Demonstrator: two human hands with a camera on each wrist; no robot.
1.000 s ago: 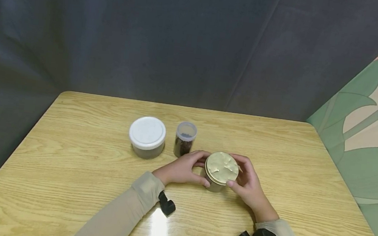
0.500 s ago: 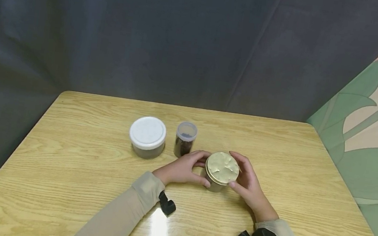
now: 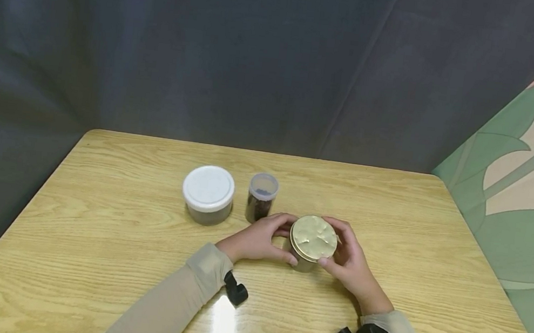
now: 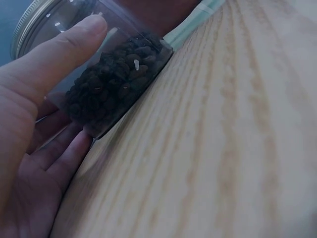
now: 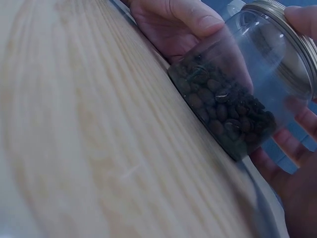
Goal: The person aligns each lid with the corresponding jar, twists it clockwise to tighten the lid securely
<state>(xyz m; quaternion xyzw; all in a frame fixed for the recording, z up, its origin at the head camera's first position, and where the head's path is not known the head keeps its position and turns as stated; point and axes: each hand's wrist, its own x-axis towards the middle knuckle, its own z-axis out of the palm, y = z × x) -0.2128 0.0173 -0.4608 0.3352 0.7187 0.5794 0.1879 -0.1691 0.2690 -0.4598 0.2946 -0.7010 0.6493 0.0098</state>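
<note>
A clear jar of dark coffee beans stands upright on the table, capped with a dented gold lid. My left hand grips the jar's body from the left, its thumb laid along the clear wall and the other fingers curving behind. From the right, my right hand holds the lid's edge, with the thumb at the front and the fingers round the far side. In the right wrist view the right thumb lies against the gold rim. The right fingers are partly hidden behind the jar.
A slim clear container with dark contents stands just behind my left hand. Left of it sits a wider tub with a white lid. The wooden table ends at a dark curtain along the back.
Half a second ago the right fingers were spread slightly wider off the lid; now they are back in against its edge. The jar and the left hand have stayed in place.
</note>
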